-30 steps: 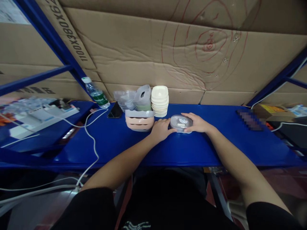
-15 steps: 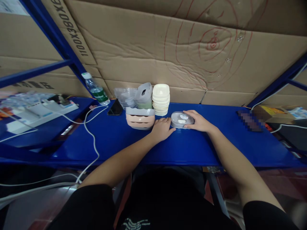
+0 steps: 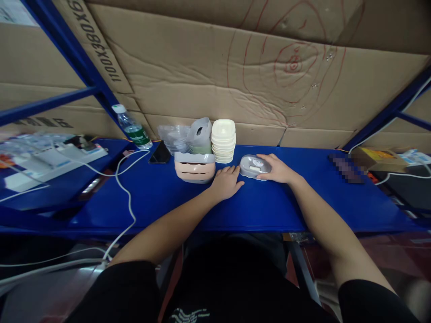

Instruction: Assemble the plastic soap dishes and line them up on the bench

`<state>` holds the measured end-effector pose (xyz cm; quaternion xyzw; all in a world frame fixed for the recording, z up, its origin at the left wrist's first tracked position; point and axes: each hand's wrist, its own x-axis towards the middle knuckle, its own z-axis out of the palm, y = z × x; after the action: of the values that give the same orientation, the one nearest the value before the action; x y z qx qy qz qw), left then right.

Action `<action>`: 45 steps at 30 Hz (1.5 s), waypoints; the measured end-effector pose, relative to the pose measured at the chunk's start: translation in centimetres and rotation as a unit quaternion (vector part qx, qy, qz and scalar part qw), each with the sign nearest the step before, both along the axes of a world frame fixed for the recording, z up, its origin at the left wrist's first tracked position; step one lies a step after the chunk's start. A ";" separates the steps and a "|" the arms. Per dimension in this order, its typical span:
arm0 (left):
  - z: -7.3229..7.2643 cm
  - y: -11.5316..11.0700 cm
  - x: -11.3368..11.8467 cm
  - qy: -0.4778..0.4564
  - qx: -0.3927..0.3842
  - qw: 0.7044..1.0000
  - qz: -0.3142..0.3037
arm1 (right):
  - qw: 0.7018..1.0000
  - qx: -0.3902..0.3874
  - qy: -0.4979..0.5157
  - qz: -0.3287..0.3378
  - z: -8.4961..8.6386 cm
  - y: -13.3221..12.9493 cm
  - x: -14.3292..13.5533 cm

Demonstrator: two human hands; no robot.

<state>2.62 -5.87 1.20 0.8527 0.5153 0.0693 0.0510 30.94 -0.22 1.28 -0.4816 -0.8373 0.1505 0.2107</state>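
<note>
1. Left hand (image 3: 226, 184): thumb has parted from the lidded container (image 3: 251, 167) since one second earlier; the container now sits slightly farther from the near edge of the blue table (image 3: 269, 206).
2. Right hand (image 3: 278, 170): holds the container's right end, thumb at the front, fingers at the back.
3. Left hand grip: grasps nothing visible; palm down, thumb spread, fingertips just beside the container's left end. Contact there cannot be told.
4. Container position: upright on the table between the hands, grey see-through lid uppermost, round sticker (image 3: 257, 163) on the lid.
5. Left obstruction: the peach and grey stack (image 3: 195, 170) stands just beside the left hand; whether they touch cannot be told.
6. Rear obstructions: the cream stack (image 3: 224, 139) stands behind the left hand; the grey and green stack (image 3: 200, 137) adjoins it, then the clear stack (image 3: 173, 137). Cardboard (image 3: 175, 67) bounds the rear.
7. Far left: phone (image 3: 160, 153), bottle (image 3: 136, 134) and white cable (image 3: 129, 197), well apart from the container.
</note>
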 end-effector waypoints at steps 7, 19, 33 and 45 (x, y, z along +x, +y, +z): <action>0.0 -0.1 0.0 0.016 -0.001 1.000 -0.002 | 0.995 0.012 -0.025 -0.092 -0.3 0.8 1.2; -0.6 0.1 -0.7 -0.004 -0.008 1.000 -0.025 | 0.922 0.093 -0.019 -0.375 -1.2 3.3 8.4; -0.8 -0.2 -0.4 -0.082 -0.034 0.975 -0.204 | 0.874 0.213 -0.001 -0.436 -0.6 3.1 11.4; -0.7 0.0 -0.5 -0.098 -0.029 0.969 -0.225 | 0.890 0.104 -0.081 -0.436 -1.9 3.7 12.2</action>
<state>2.16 -5.89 0.54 0.9340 0.3042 0.1245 0.1398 43.18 3.46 -0.64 -0.7843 -0.5678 -0.0847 0.2354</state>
